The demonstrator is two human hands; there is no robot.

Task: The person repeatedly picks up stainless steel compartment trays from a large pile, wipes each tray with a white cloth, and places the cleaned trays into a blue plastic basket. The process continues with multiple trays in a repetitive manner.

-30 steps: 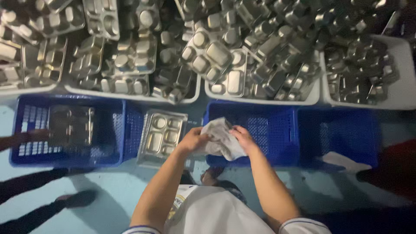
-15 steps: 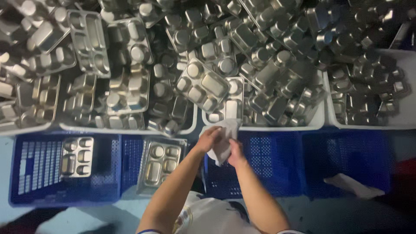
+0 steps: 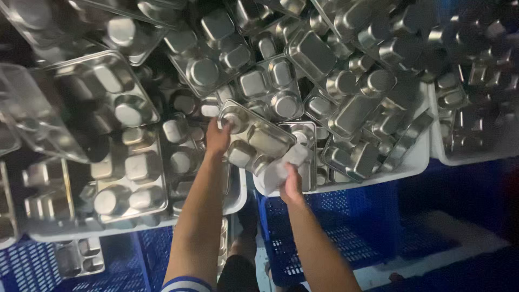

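Note:
My left hand grips the left edge of a steel compartment tray that lies bottom-up on a heap of similar trays. My right hand holds a crumpled grey cloth pressed against the near right corner of that same tray. The tray rests over the gap between two white tubs.
White tubs heaped with several steel compartment trays fill the top of the view. Blue perforated crates stand below them. One blue crate at the lower left holds a tray. A pale floor strip shows at the lower right.
I have leaned forward over the tubs. My left hand let go of the cloth and took hold of a tray on the heap; my right hand carried the cloth up to it.

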